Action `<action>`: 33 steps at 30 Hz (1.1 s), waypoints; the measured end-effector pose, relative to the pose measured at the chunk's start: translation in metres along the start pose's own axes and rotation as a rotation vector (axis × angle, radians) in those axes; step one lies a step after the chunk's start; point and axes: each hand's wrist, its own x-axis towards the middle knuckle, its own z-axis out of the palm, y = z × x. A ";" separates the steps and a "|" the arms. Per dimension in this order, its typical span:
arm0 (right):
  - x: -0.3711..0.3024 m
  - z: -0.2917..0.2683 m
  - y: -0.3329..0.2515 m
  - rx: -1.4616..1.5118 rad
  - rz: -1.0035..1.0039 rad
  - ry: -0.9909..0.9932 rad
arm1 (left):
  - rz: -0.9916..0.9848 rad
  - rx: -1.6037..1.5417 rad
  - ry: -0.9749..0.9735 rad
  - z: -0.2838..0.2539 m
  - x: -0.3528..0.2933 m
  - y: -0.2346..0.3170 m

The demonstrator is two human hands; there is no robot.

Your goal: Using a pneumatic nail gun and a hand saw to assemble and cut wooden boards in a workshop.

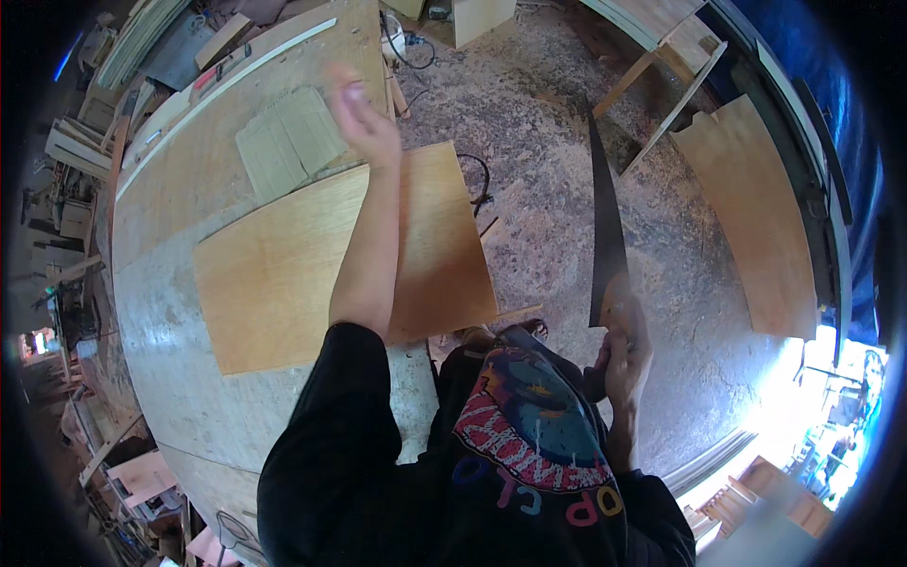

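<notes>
My right hand [628,350] is closed around the wooden handle of a handsaw [607,208], whose long dark blade points away from me over the floor. My left hand [367,123] is raised over the far edge of a plywood sheet [283,274], its blurred fingers stretched out and nothing visible in them. The rectangular sheet lies on the worktable [179,359], and its right end juts past the table edge. A flattened piece of cardboard [291,142] lies just left of my left hand.
A long white strip [227,94] runs along the table's far left side. Dark cable [484,180] lies on the dusty floor [529,170] beyond the sheet. At right, a curved-looking plywood panel [756,208] leans near a wooden stand [652,76]. Scrap wood clutters the left side.
</notes>
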 end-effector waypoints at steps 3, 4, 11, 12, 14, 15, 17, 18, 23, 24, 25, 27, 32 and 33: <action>-0.003 -0.006 0.003 0.019 0.021 -0.041 | 0.074 0.582 -0.760 -0.008 -0.025 -0.057; 0.001 -0.009 0.002 0.023 0.008 -0.042 | 0.041 0.606 -0.980 -0.010 -0.035 -0.061; -0.011 -0.023 0.012 0.131 -0.014 -0.009 | 0.243 0.630 -1.006 -0.049 -0.106 0.014; -0.011 -0.028 0.015 0.123 -0.040 -0.021 | 0.288 0.581 -1.133 -0.058 -0.115 0.030; -0.014 -0.038 0.025 0.113 -0.032 -0.005 | 0.391 0.481 -1.515 -0.088 -0.131 0.080; -0.014 -0.041 0.030 0.110 -0.034 -0.004 | 0.444 0.440 -1.763 -0.107 -0.138 0.104; -0.017 -0.043 0.022 0.119 -0.016 0.011 | 0.436 0.362 -1.726 -0.142 -0.162 0.119; -0.019 -0.045 0.020 0.126 0.008 0.037 | 0.432 0.274 -1.693 -0.151 -0.169 0.121; -0.007 -0.056 0.023 -0.006 -0.037 -0.073 | 0.503 0.530 -1.419 -0.121 -0.165 0.075; -0.012 -0.059 0.017 -0.037 -0.074 -0.135 | 0.413 0.566 -1.349 -0.116 -0.159 0.079; -0.014 -0.055 0.007 -0.031 -0.060 -0.156 | 0.390 0.572 -1.348 -0.112 -0.154 0.082; -0.014 -0.047 0.007 -0.042 -0.104 -0.242 | 0.279 0.490 -1.211 -0.101 -0.145 0.084; -0.016 -0.017 0.011 -0.206 -0.279 -0.438 | 0.097 0.306 -1.003 -0.101 -0.148 0.063; -0.018 -0.010 0.007 -0.223 -0.273 -0.442 | -0.008 0.210 -0.885 -0.098 -0.149 0.052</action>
